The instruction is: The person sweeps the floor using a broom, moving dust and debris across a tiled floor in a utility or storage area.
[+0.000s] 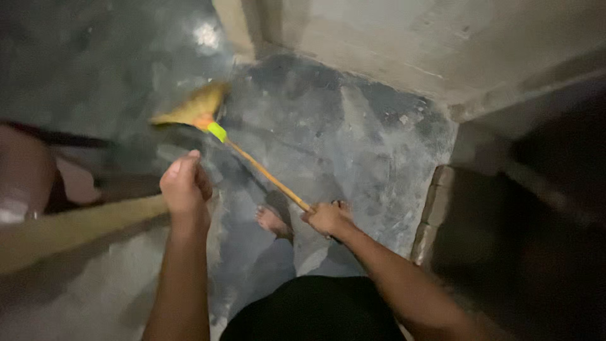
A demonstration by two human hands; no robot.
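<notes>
Right hand [327, 218] grips the orange wooden-handled straw broom [252, 161], bristles far left on the dusty grey concrete floor [353, 139]. Left hand [185, 184] hovers fisted, holding nothing visible. Pale dust covers much floor, so sweeping looks unfinished.

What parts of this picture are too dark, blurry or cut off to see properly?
Head view:
- Yellow straw broom head: smeared by motion blur, bristles unclear.
- Right hand: its fingers cover the end of the thin orange broom handle.
- Left hand: a closed fist; whether it holds anything is hidden.
- Bare foot: partly hidden behind the right hand.
- Right side beyond the concrete kerb: lost in shadow.
</notes>
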